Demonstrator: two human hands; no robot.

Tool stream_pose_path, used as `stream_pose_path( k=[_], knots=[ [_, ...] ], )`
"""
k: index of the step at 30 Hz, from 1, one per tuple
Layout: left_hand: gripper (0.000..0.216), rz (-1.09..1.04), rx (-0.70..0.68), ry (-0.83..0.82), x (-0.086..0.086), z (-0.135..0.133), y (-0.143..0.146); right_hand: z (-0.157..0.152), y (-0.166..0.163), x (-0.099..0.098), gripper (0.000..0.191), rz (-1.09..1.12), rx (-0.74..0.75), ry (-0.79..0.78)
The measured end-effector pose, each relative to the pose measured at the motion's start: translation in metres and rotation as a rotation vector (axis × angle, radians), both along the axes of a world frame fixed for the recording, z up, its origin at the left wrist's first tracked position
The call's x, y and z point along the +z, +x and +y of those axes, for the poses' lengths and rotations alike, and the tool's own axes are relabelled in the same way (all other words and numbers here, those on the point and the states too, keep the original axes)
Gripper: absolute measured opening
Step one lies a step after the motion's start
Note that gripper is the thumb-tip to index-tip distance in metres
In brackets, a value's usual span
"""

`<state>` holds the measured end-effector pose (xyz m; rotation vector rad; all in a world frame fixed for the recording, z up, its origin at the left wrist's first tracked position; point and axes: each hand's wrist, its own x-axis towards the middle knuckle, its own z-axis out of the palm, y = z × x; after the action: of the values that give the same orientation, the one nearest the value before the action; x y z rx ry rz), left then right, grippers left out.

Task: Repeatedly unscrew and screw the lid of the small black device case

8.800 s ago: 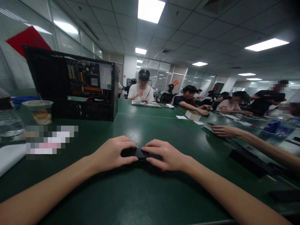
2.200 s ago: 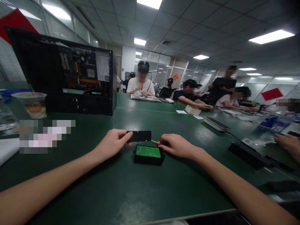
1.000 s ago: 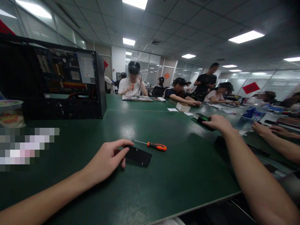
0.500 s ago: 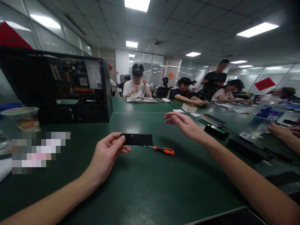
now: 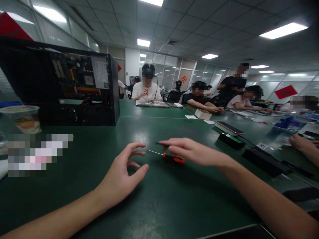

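My left hand (image 5: 121, 176) hangs over the green table with fingers apart and nothing in them. Facing it, my right hand (image 5: 195, 151) pinches a flat black plate (image 5: 158, 143). Only a thin dark edge of that plate shows past the fingertips; the rest is hidden by the hand. Just below the right fingers, a screwdriver (image 5: 178, 160) with an orange and black handle lies on the table, its metal shaft pointing left toward my left hand.
An opened black computer case (image 5: 113, 89) stands at the left, beside a plastic cup (image 5: 26, 121). Right of my right hand lie a black and green box (image 5: 231, 141) and a long black part (image 5: 264, 161). A white box (image 5: 203, 114) sits farther back. Co-workers sit around the table.
The black plate has passed from my left hand to my right. My right hand came down and left over the screwdriver; my left fingers opened. The view shifted slightly.
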<state>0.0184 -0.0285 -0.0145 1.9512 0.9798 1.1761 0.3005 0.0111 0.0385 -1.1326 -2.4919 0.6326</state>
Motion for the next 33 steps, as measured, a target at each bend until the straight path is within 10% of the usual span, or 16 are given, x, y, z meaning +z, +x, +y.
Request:
stream_pose_path(
  k=[4, 9, 33],
  knots=[
    [0.033, 0.105, -0.035, 0.04, -0.005, 0.001, 0.001, 0.045, 0.115, 0.009, 0.043, -0.45, -0.802, 0.229],
    [0.02, 0.142, -0.091, 0.096, -0.005, -0.001, 0.001, 0.054, 0.225, 0.003, 0.034, -0.551, -1.17, 0.122],
    [0.02, 0.192, -0.284, 0.234, -0.005, -0.013, -0.001, 0.071, 0.272, -0.039, 0.035, -0.567, -1.24, -0.019]
  ],
)
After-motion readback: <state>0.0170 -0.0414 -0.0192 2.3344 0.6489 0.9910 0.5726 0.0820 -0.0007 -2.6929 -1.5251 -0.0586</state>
